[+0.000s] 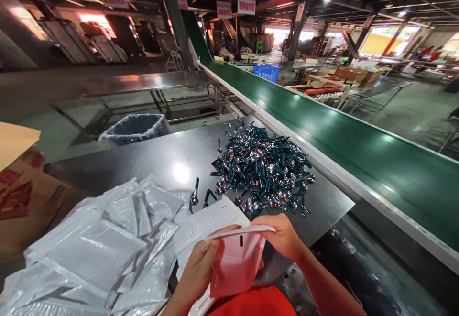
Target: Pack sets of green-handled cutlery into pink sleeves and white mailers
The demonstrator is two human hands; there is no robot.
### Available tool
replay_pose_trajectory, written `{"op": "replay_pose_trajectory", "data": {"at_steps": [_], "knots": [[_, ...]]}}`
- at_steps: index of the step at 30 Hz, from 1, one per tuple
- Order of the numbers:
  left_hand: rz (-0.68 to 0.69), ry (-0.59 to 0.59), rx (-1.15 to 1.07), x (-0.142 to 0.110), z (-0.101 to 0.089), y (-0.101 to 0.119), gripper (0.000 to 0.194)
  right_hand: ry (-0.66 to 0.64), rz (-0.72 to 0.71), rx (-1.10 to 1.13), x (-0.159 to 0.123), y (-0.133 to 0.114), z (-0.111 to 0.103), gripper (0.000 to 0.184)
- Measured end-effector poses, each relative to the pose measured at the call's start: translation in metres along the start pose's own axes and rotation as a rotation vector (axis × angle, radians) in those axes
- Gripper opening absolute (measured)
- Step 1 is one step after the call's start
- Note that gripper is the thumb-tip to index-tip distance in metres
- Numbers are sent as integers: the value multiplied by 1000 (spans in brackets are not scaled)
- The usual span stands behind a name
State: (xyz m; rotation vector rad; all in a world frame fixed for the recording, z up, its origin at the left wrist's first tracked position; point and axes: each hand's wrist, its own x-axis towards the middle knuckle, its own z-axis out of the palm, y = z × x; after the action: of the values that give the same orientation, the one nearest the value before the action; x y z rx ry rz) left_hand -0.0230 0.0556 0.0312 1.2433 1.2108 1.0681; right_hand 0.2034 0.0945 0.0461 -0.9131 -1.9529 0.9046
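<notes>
Close to my body I hold a white padded mailer [234, 266], its top edge up and a small black mark on its face. My left hand [201, 266] grips its left edge, thumb on the near side. At the upper right corner, my right hand [281, 236] pinches the mailer; some of its fingers are hidden. More flat white mailers [201, 225] lie just beyond my hands. Past them is a heap of spoons [261, 163] with dark handles and shiny bowls. A few loose spoons [194, 194] rest left of the heap.
Many white padded mailers [103, 244] are piled on the metal table [143, 165] at left. A cardboard box [28, 196] stands beyond the left edge. A lined bin [134, 129] is behind the table. The green conveyor belt [322, 120] runs along the right side.
</notes>
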Motion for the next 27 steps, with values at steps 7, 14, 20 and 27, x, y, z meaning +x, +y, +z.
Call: {"op": "replay_pose_trajectory", "data": {"at_steps": [7, 14, 20, 27], "knots": [[496, -187, 170, 8, -31, 31, 29, 53, -357, 129, 4, 12, -5, 23], [427, -312, 116, 9, -41, 51, 38, -148, -276, 263, 11, -15, -23, 46], [331, 68, 305, 3, -21, 34, 30, 223, -105, 25, 5, -15, 9, 26], [318, 254, 523, 9, -52, 6, 21, 278, 125, 177, 13, 38, 46, 20]]}}
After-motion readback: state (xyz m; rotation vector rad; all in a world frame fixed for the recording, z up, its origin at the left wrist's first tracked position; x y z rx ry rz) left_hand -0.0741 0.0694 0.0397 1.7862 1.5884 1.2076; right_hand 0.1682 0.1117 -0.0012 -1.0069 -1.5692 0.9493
